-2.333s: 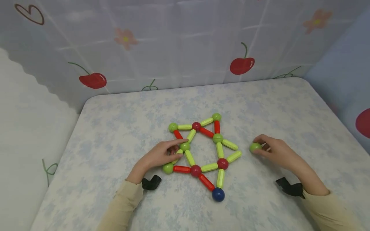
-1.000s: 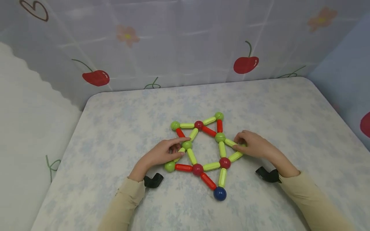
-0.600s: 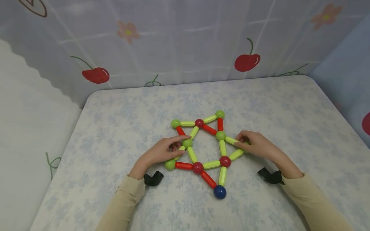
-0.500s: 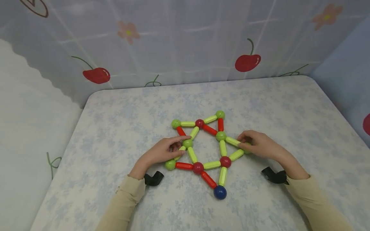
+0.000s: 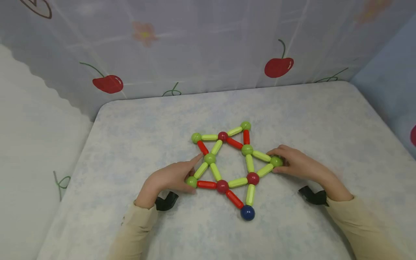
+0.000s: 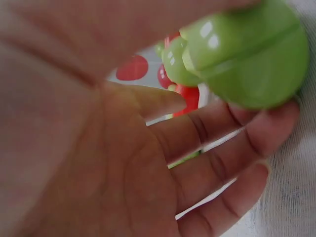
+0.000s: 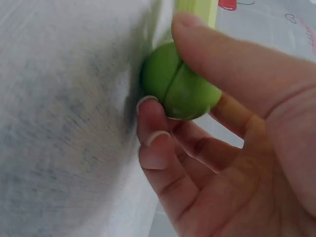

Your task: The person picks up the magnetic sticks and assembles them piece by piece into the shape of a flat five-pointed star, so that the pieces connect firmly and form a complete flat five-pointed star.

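Observation:
A flat six-pointed star of magnetic rods and balls lies on the table. My left hand (image 5: 173, 177) is around the green ball (image 5: 191, 181) at its left point, thumb on the near side, index finger reaching toward a red rod (image 5: 202, 147). In the left wrist view that green ball (image 6: 252, 54) sits between thumb and fingertips. My right hand (image 5: 297, 162) holds the green ball (image 5: 276, 161) at the right point, where two yellow-green rods meet it. The right wrist view shows thumb and fingers around this green ball (image 7: 180, 81).
A dark blue ball (image 5: 247, 213) forms the star's near point. Green balls at the far left (image 5: 196, 138) and far right (image 5: 246, 126) form the back points. Red balls (image 5: 222, 186) join inner rods. A patterned curtain (image 5: 208, 47) hangs behind the table (image 5: 130, 126).
My right hand has brought a green ball leftward to the two free rod ends, where it now sits. My left hand has shifted from the inner green ball to the left-point ball.

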